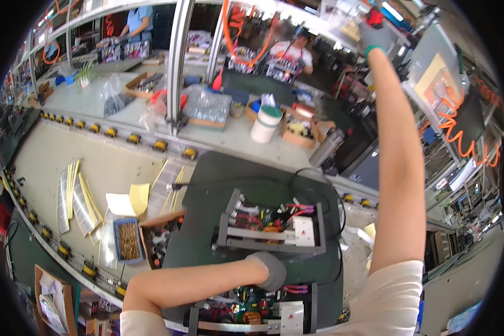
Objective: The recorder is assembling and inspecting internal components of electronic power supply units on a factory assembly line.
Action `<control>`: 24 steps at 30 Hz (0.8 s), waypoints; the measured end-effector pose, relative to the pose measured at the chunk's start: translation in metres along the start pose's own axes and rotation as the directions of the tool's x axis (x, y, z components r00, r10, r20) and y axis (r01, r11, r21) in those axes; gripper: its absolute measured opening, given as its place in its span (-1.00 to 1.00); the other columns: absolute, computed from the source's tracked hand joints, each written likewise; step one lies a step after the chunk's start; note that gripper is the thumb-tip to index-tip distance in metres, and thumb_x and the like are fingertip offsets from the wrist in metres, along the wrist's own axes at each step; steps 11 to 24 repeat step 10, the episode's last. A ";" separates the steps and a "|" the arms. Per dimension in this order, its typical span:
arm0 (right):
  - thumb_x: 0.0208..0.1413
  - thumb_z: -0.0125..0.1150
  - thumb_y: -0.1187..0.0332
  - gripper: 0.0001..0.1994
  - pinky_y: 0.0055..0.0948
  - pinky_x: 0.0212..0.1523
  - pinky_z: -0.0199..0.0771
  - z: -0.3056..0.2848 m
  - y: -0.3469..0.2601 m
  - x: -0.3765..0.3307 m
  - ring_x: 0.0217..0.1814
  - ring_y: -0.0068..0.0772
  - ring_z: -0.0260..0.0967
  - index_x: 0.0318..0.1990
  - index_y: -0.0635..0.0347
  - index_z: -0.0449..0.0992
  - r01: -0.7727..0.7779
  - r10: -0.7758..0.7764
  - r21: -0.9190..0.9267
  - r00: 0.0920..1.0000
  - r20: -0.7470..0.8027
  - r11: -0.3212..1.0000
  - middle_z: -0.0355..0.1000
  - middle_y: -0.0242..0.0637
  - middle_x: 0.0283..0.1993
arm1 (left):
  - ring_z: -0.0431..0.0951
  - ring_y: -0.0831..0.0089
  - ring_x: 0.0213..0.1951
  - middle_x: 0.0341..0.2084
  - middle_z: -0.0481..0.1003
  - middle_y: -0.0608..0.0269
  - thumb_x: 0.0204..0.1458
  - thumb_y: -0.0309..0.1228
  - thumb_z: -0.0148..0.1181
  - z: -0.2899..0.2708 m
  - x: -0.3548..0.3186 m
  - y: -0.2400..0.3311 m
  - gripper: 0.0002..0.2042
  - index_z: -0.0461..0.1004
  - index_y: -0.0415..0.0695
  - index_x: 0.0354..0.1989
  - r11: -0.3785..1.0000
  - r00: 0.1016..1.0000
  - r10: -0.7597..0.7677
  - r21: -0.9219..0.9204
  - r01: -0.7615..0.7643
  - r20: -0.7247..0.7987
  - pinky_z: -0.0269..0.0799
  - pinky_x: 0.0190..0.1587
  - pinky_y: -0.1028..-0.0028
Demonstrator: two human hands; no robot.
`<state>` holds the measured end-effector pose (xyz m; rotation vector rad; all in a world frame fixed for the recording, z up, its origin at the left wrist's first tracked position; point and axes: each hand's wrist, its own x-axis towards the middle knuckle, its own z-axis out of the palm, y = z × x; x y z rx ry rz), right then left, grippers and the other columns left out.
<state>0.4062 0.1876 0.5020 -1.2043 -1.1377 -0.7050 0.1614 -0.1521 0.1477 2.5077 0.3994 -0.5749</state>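
Note:
My left hand (271,271), in a grey glove, reaches across between two open electronic units; its fingers are turned down and hidden. The farther unit (271,227) has a grey metal frame with circuit boards, copper coils, red and purple wires and a white plate. Closer to me, a similar unit (252,313) is partly covered by my left forearm and cut off by the lower edge. Both sit on a dark green mat (207,196). My right hand (373,38), in a grey glove with a green cuff, is raised far up by a red object (375,18); its fingers are indistinct.
Left of the mat are a blue tray of small brass-coloured parts (129,241), a cardboard box (163,238) and yellow-edged strips (87,204). Rollers (159,145) line the bench. Beyond stands a white tub (266,124). An orange coiled hose (459,131) hangs right. Other people work behind.

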 end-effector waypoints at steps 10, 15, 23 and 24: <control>-0.16 0.12 -0.37 -0.23 -0.19 0.06 0.32 0.007 0.091 -0.028 0.03 0.05 0.40 0.05 0.07 0.41 0.234 -0.140 -0.256 0.930 0.339 0.938 0.46 0.03 -0.05 | 0.59 0.10 -0.34 -0.45 0.57 0.05 -0.11 -0.42 0.09 -0.021 -0.031 0.006 -0.83 0.60 -0.15 -0.41 0.999 0.946 -0.039 0.017 0.047 -0.323 0.50 -0.29 0.22; -0.16 0.12 -0.37 -0.23 -0.19 0.06 0.32 0.007 0.091 -0.028 0.03 0.05 0.40 0.05 0.07 0.41 0.234 -0.140 -0.256 0.930 0.339 0.938 0.46 0.03 -0.05 | 0.59 0.10 -0.34 -0.45 0.57 0.05 -0.11 -0.42 0.09 -0.021 -0.031 0.006 -0.83 0.60 -0.15 -0.41 0.999 0.946 -0.039 0.017 0.047 -0.323 0.50 -0.29 0.22; -0.16 0.12 -0.37 -0.23 -0.19 0.06 0.32 0.007 0.091 -0.028 0.03 0.05 0.40 0.05 0.07 0.41 0.234 -0.140 -0.256 0.930 0.339 0.938 0.46 0.03 -0.05 | 0.59 0.10 -0.34 -0.45 0.57 0.05 -0.11 -0.42 0.09 -0.021 -0.031 0.006 -0.83 0.60 -0.15 -0.41 0.999 0.946 -0.039 0.017 0.047 -0.323 0.50 -0.29 0.22; -0.16 0.12 -0.37 -0.23 -0.19 0.06 0.32 0.007 0.091 -0.028 0.03 0.05 0.40 0.05 0.07 0.41 0.234 -0.140 -0.256 0.930 0.339 0.938 0.46 0.03 -0.05 | 0.59 0.10 -0.34 -0.45 0.57 0.05 -0.11 -0.42 0.09 -0.021 -0.031 0.006 -0.83 0.60 -0.15 -0.41 0.999 0.946 -0.039 0.017 0.047 -0.323 0.50 -0.29 0.22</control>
